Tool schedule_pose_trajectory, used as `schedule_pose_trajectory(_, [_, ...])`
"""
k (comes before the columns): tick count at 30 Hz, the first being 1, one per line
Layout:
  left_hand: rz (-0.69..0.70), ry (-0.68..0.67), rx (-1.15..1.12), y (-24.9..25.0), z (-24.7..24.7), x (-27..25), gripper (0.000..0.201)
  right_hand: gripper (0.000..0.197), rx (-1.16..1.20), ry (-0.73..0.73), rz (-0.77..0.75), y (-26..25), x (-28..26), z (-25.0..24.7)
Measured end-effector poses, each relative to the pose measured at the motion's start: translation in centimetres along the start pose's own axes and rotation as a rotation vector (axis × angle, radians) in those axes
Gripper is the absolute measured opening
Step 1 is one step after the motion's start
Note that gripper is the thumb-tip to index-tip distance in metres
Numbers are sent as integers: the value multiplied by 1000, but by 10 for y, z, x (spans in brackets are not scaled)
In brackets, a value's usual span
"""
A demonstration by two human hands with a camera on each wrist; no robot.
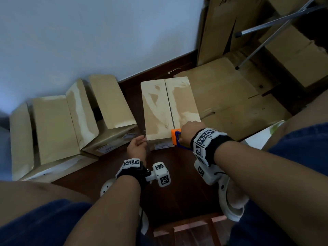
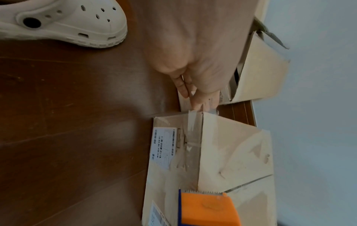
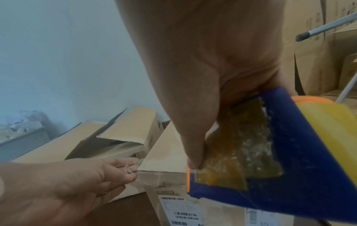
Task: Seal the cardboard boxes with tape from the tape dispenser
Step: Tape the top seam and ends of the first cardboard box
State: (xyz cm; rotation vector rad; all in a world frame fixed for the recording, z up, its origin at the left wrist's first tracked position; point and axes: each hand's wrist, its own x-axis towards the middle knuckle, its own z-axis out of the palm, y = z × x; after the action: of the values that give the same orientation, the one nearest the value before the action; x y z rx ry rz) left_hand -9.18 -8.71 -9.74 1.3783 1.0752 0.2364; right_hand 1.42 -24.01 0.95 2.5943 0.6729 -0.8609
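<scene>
A closed cardboard box (image 1: 168,107) stands on the dark floor in front of me, its two top flaps meeting at a centre seam. My right hand (image 1: 190,132) grips the blue and orange tape dispenser (image 1: 176,137) at the box's near right edge. The dispenser (image 3: 299,152) carries a yellowish tape roll (image 3: 328,122), and its toothed edge (image 2: 203,191) lies against the box top. At the near left corner, my left hand (image 1: 140,141) pinches a strip of clear tape (image 3: 133,169). That strip (image 2: 193,120) runs down the box's front face beside a shipping label (image 2: 164,145).
Two open boxes (image 1: 53,132) (image 1: 110,107) sit to the left against the wall. Flattened cardboard (image 1: 230,103) lies to the right under metal legs (image 1: 266,27). White clogs (image 1: 230,197) (image 2: 63,23) are on the floor near me. A wooden stool (image 1: 191,228) is below.
</scene>
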Motion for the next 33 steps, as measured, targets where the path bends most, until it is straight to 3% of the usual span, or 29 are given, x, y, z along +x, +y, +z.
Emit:
schedule_pose_trajectory(16, [-8, -15, -11, -5, 2, 7, 28, 29, -6, -13, 18, -1, 1, 5])
schedule_pose_trajectory(33, [7, -52, 33, -12, -4, 18, 27, 46, 154, 25, 133, -14, 23, 19])
